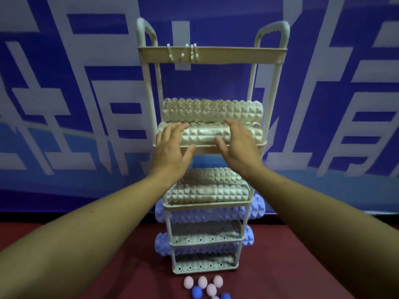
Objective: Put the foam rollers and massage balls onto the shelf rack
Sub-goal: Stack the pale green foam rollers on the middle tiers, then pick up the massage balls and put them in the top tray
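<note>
I have my left hand (170, 147) and right hand (237, 145), fingers spread, pressing the cream knobbly foam roller (205, 134) on the white tiered shelf rack (210, 53); I'd nudge it evenly rearward, off the tier's front lip.

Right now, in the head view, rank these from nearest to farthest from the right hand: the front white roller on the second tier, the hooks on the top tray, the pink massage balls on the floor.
From the right hand:
1. Front white roller, under its fingers, second tier.
2. Hooks, up on the top tray's front rim.
3. Pink massage balls, down on the red floor in front of the rack.
</note>
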Motion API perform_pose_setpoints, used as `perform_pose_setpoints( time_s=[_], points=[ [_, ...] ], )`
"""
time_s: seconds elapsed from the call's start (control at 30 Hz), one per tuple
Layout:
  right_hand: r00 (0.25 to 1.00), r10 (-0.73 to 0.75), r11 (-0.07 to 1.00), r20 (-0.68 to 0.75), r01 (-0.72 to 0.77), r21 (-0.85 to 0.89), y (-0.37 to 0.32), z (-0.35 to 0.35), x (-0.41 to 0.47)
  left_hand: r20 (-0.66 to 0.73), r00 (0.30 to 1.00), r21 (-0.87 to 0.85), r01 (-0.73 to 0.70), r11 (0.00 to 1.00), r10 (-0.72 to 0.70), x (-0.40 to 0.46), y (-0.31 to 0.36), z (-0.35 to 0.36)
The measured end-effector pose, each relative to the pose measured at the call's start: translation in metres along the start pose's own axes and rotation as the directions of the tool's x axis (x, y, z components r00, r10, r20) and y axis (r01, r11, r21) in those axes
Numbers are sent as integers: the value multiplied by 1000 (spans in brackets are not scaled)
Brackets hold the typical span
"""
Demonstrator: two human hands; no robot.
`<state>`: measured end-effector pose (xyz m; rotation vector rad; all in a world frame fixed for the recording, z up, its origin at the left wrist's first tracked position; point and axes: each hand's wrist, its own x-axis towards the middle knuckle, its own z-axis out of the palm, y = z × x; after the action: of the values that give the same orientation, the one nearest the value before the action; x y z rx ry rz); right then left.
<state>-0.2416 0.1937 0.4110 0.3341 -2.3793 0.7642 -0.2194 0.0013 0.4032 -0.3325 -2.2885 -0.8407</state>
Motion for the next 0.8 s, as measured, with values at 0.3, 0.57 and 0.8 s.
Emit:
perform_pose_setpoints(
  time_s=[0.3, 0.57, 0.8],
  points=[
    [963, 57, 953, 264, -132, 273, 17, 106, -197, 66, 990, -155, 133, 979, -124, -212, -93, 54],
    [698, 310, 877, 646, -472, 89, 83, 232, -352, 387, 847, 66, 368, 928, -364, -364, -211, 116],
    [549, 409, 816, 729, -578, -23, 125, 317, -446, 467, 721, 320, 402, 858, -512, -450, -291, 167]
  ],
)
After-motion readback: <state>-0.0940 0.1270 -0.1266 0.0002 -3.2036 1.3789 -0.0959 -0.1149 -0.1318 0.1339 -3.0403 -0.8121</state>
